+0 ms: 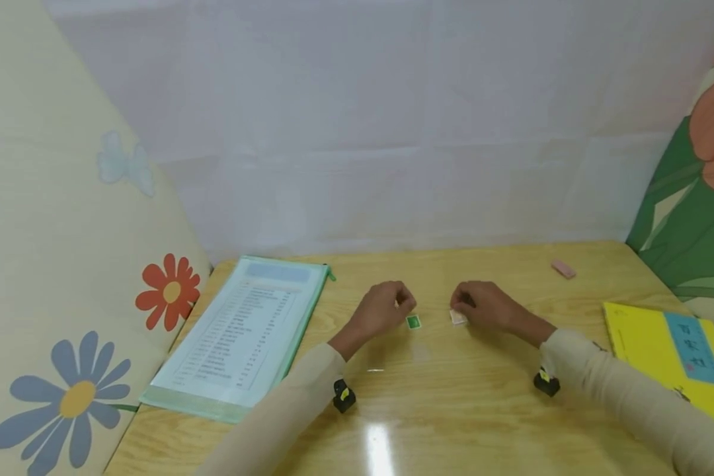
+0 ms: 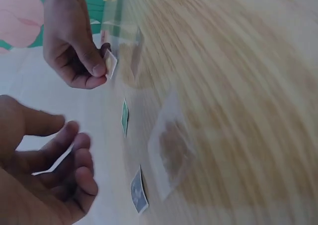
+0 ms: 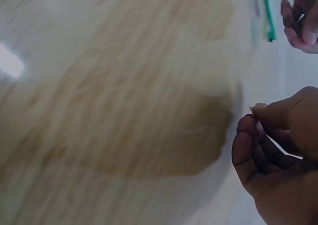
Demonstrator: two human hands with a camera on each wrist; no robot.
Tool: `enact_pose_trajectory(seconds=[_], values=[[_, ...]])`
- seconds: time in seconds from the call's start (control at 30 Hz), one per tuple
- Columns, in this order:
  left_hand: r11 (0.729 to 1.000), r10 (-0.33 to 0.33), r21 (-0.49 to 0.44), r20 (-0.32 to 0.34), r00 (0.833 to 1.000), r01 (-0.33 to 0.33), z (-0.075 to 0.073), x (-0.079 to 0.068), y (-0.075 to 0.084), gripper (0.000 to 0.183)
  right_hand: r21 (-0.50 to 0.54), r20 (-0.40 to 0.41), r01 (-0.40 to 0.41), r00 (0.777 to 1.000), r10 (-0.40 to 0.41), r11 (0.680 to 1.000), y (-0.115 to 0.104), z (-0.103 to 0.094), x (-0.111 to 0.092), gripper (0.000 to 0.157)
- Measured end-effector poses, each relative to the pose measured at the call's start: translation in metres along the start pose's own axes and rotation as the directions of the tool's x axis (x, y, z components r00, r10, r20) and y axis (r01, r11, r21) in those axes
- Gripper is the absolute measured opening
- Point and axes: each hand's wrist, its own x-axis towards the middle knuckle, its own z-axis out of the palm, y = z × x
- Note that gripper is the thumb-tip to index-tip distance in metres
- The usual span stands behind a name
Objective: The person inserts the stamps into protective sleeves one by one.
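Note:
Between thumb and fingers my right hand [image 1: 482, 305] pinches a small pale stamp [image 2: 111, 64] with a white border, held low over the wooden table. My left hand [image 1: 383, 309] hovers to the left with fingers loosely bent and nothing between them, as the left wrist view shows. Just by its fingertips lies a green stamp [image 1: 413, 322] with a white edge. A dark grey stamp [image 2: 139, 191] lies near the left hand too, mostly hidden behind it in the head view. Closer to me lies a small clear plastic sleeve [image 2: 171, 145].
A teal-edged zip folder [image 1: 232, 337] with a printed sheet lies at the left. On the right is a yellow book [image 1: 642, 350] with a blue label, partly under the right sleeve. A pink eraser-like block [image 1: 563, 268] sits at the back right. White cloth [image 1: 393, 132] hangs behind the table.

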Motion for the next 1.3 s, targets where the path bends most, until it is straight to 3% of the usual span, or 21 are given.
enact_pose_trajectory(seconds=[0.13, 0.23, 0.33, 0.47, 0.63, 0.67, 0.73, 1.0, 1.13, 1.3], values=[[0.975, -0.076, 0.217, 0.122, 0.990, 0.048, 0.005, -0.005, 0.000, 0.035, -0.090, -0.042, 0.053, 0.998, -0.057, 0.994, 0.000, 0.006, -0.003, 0.005], [0.911, -0.135, 0.407, 0.148, 0.980, 0.064, 0.013, -0.010, 0.004, 0.053, -0.138, -0.062, 0.096, 0.992, -0.106, 0.986, -0.006, 0.007, 0.001, 0.005], [0.839, -0.161, 0.541, 0.142, 0.977, 0.059, 0.021, -0.015, 0.011, 0.058, -0.149, -0.042, 0.130, 0.990, -0.137, 0.980, -0.018, 0.009, 0.007, 0.003], [0.760, -0.142, 0.650, 0.154, 0.978, 0.008, 0.026, -0.021, 0.021, 0.068, -0.164, 0.038, 0.204, 0.979, -0.201, 0.965, -0.036, 0.017, 0.016, 0.014], [0.642, -0.043, 0.761, 0.156, 0.987, -0.093, 0.031, -0.026, 0.026, 0.067, -0.180, 0.077, 0.261, 0.965, -0.251, 0.948, -0.048, 0.030, 0.022, 0.026], [0.637, -0.027, 0.764, 0.155, 0.987, -0.103, 0.031, -0.027, 0.027, 0.063, -0.191, 0.081, 0.260, 0.965, -0.249, 0.946, -0.050, 0.032, 0.023, 0.027], [0.639, -0.016, 0.761, 0.152, 0.988, -0.107, 0.032, -0.029, 0.026, 0.056, -0.203, 0.086, 0.247, 0.968, -0.234, 0.947, -0.052, 0.036, 0.024, 0.027], [0.704, -0.014, 0.704, 0.139, 0.990, -0.089, 0.033, -0.030, 0.025, 0.043, -0.211, 0.075, 0.222, 0.975, -0.211, 0.952, -0.052, 0.045, 0.028, 0.019], [0.763, -0.025, 0.641, 0.154, 0.988, -0.081, 0.033, -0.032, 0.025, 0.041, -0.199, 0.100, 0.224, 0.973, -0.208, 0.954, -0.053, 0.045, 0.030, 0.017], [0.824, -0.027, 0.561, 0.175, 0.984, -0.078, 0.032, -0.031, 0.026, 0.024, -0.180, 0.137, 0.257, 0.963, -0.234, 0.950, -0.055, 0.041, 0.033, 0.013]])
